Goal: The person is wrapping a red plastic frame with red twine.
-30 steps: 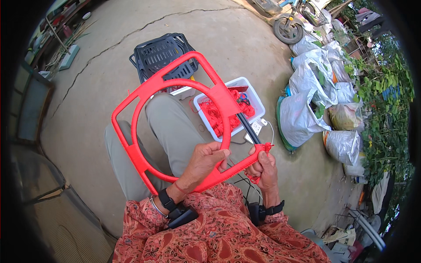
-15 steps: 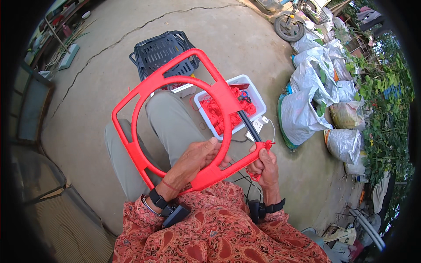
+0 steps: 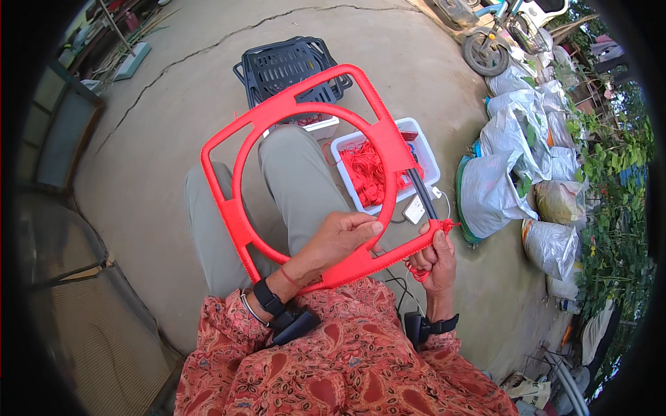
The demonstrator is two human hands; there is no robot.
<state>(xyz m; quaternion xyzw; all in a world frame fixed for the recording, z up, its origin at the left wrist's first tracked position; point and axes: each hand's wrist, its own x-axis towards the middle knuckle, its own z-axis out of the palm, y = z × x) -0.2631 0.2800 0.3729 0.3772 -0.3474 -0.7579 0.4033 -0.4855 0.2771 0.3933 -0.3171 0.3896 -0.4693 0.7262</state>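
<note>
Resting over my lap is a rounded-square frame with a ring inside it (image 3: 236,220), nearly all wrapped in red cord. A bare black stretch (image 3: 422,194) shows on its right side. My left hand (image 3: 340,239) grips the ring's lower right part, thumb in front and fingers mostly hidden behind. At the lower right corner my right hand (image 3: 436,262) is closed on the frame just below the bare stretch, thumb on the wrapping. A small bundle of red cord (image 3: 418,273) hangs by its fingers, and a short cord end (image 3: 449,226) sticks out at the corner.
Beyond my knees stands a white tub (image 3: 433,166) of tangled red cord (image 3: 364,170). Stacked black slatted pieces (image 3: 291,62) lie over a white box (image 3: 325,129). A white power strip (image 3: 416,208) is beside the tub. Silvery sacks (image 3: 496,187) and a bike (image 3: 485,52) line the right.
The whole view has shifted, so the scene sits further right. My left thumb has moved right, from inside the ring onto its tube. The right hand keeps its hold at the corner.
</note>
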